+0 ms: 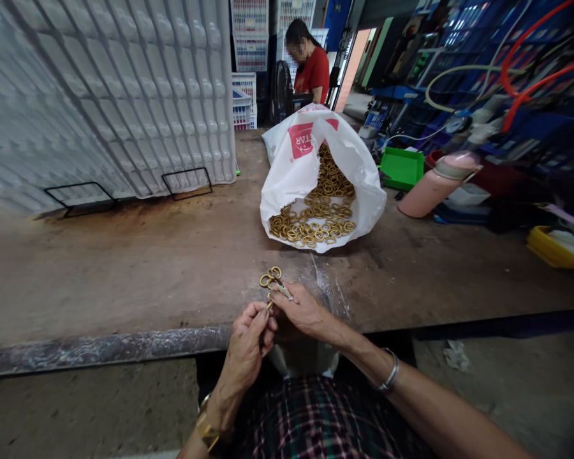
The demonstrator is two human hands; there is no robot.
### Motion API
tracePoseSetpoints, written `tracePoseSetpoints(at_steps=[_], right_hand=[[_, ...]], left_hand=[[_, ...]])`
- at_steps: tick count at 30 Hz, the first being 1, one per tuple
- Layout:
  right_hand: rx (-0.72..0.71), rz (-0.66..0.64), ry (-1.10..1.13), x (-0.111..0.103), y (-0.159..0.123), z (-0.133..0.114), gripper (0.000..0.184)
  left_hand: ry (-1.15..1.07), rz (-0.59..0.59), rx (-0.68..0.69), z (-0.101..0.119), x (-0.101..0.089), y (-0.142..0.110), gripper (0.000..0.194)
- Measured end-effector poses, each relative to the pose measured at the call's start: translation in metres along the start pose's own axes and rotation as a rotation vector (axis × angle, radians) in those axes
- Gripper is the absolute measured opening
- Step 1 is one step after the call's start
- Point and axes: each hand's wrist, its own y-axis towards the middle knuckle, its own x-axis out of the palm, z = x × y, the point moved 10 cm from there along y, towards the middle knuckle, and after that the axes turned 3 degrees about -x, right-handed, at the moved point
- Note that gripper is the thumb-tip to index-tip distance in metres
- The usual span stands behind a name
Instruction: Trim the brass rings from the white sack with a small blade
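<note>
My left hand (251, 338) is closed, its thumb and forefinger pinching a brass-coloured ring (270, 305) seen edge-on. Right beside it, my right hand (306, 311) is closed around a small flat metal tool (284, 291), most of which my fingers cover. Just past the right fingertips are a few more brass rings (264, 280); whether they are held or lie on the table I cannot tell. Beyond both hands an open white plastic bag (287, 185) lies on its side, its mouth facing me. Many loose brass rings (332, 182) spill along its inside.
A brown worktable (172, 268) runs across the view. White ribbed trays (172, 95) stand upright at left by black wire stands (187, 182). To the right are a pink bottle (433, 188), a green tray (402, 167) and a yellow tray (550, 248). A person in red (313, 73) is behind.
</note>
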Motion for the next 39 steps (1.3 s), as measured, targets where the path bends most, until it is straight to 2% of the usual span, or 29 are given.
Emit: tracePoseSetpoints(at_steps=[4,6,10,22,26,31,34,39], right_hand=[[-0.071,0.018,-0.170,-0.004,-0.004,-0.006,0.018],[-0.119,-0.029,-0.324,0.001,-0.008,-0.009,0.013],[-0.163,-0.133,-0.569,0.015,-0.014,-0.009,0.020],[-0.098,-0.235,-0.742,0.019,-0.013,-0.018,0.023],[-0.085,-0.188,-0.801,0.012,-0.003,-0.013,0.025],[0.020,-0.039,-0.862,-0.022,0.021,0.015,0.022],[0.019,0.067,-0.821,-0.038,0.033,0.018,0.019],[0.015,0.086,-0.733,-0.033,0.044,0.020,0.018]], left_hand=[[-0.017,0.028,0.019,0.001,-0.004,-0.001,0.027],[-0.008,0.046,0.026,0.001,-0.007,0.000,0.029],[0.023,0.062,0.033,0.000,-0.011,0.002,0.030],[0.144,0.098,0.098,0.002,-0.018,0.000,0.032],[0.120,0.083,0.106,0.006,-0.016,-0.007,0.030],[0.001,0.001,0.043,0.006,-0.003,-0.015,0.030],[-0.122,0.035,0.018,0.004,-0.007,-0.010,0.029],[-0.216,0.065,0.009,0.002,-0.015,-0.002,0.021]])
